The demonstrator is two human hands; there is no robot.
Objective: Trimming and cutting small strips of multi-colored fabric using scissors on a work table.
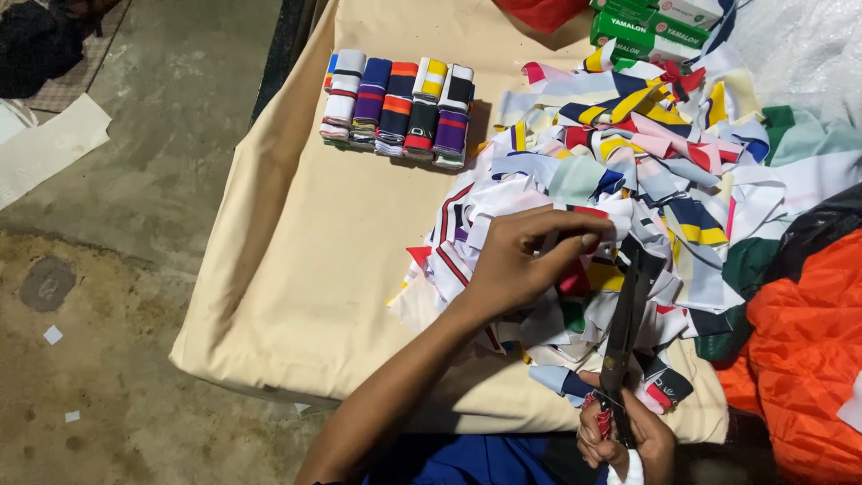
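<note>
one wide table draped in cream cloth [296, 269] carries everything, and the largest thing on it is the loose heap of multicoloured striped fabric offcuts [664, 171], spread from the middle toward the far right. to the right of the heap lies a crumpled orange plastic sheet [808, 359]. at the far left of the heap stands a neat row of folded striped fabric bundles [400, 108], well apart from both hands. the long dark scissors [626, 328] stand almost upright in view, long axis running from the near edge up into the heap, blades pointing away from the person, tips near the left fingers. the left hand [521, 260] is nearer the heap, closed in a pinch on a small white strip of fabric [597, 216], which lies just above and left of the blade tips. the right hand [624, 436] is wrapped around the red scissor handles at the near edge
</note>
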